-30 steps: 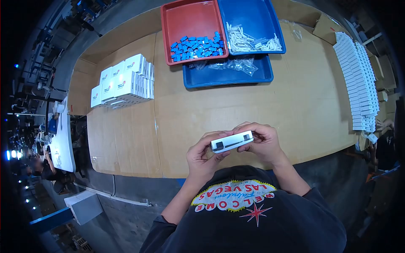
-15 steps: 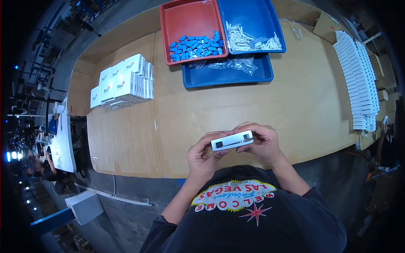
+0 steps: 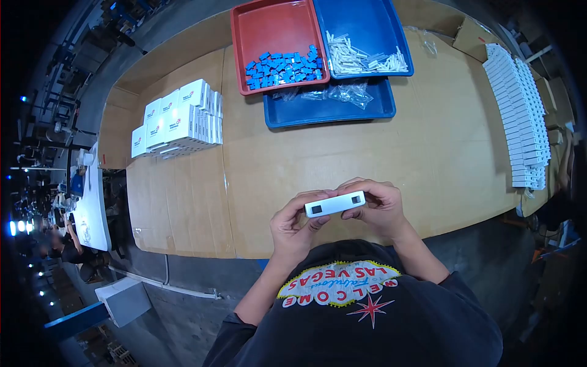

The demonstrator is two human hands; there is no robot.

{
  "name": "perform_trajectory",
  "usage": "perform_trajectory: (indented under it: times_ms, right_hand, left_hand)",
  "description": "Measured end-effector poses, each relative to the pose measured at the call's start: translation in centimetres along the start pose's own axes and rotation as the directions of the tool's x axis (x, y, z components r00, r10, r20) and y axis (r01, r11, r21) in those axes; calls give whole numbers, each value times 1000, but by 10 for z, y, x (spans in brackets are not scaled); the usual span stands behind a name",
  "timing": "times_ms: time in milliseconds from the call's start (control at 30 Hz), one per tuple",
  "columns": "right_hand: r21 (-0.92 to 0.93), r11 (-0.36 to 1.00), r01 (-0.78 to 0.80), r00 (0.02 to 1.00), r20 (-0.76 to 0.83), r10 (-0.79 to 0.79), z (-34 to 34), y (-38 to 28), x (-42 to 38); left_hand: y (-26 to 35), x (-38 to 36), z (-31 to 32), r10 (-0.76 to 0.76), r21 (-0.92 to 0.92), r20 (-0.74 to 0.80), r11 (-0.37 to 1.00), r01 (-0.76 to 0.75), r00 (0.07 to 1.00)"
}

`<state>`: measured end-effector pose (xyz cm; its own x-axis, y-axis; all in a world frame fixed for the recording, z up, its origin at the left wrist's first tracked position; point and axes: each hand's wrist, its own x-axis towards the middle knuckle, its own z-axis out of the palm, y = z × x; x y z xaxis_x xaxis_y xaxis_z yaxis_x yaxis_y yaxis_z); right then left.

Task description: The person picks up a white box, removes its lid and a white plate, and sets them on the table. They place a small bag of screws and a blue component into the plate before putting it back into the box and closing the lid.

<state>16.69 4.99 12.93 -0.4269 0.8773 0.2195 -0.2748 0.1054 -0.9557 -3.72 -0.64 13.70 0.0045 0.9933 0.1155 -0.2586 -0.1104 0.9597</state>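
A small white box with a dark square near each end is held between my two hands, close to my body above the front of the cardboard-covered table. My left hand grips its left end, thumb beneath and fingers along the top. Around the right end are the fingers and thumb of my right hand. The side of the box facing me looks closed and flat.
Stacked white boxes stand at the left, with another long stack at the far right. A red tray holds blue pieces, a blue tray white pieces, and a lower blue tray clear bags. A person is at the far left.
The gap along the side of the white box has closed, and that side now looks flat. Both hands have barely moved. At the right edge, a person beside the table has shifted.
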Motion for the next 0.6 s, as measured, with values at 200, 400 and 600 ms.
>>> perform_trajectory:
  times_ms: [200,400,600]
  right_hand:
    - [197,977,-76,991,-94,96,5,0,-2]
    - [-143,987,-75,997,-42,69,2,-23,10]
    - [-361,913,-189,977,22,211,-7,2,7]
  left_hand:
    - [11,5,14,-103,-68,-60,993,99,993]
    - [2,1,2,-56,154,-62,986,65,996]
    - [7,13,-6,-278,387,-25,883,266,960]
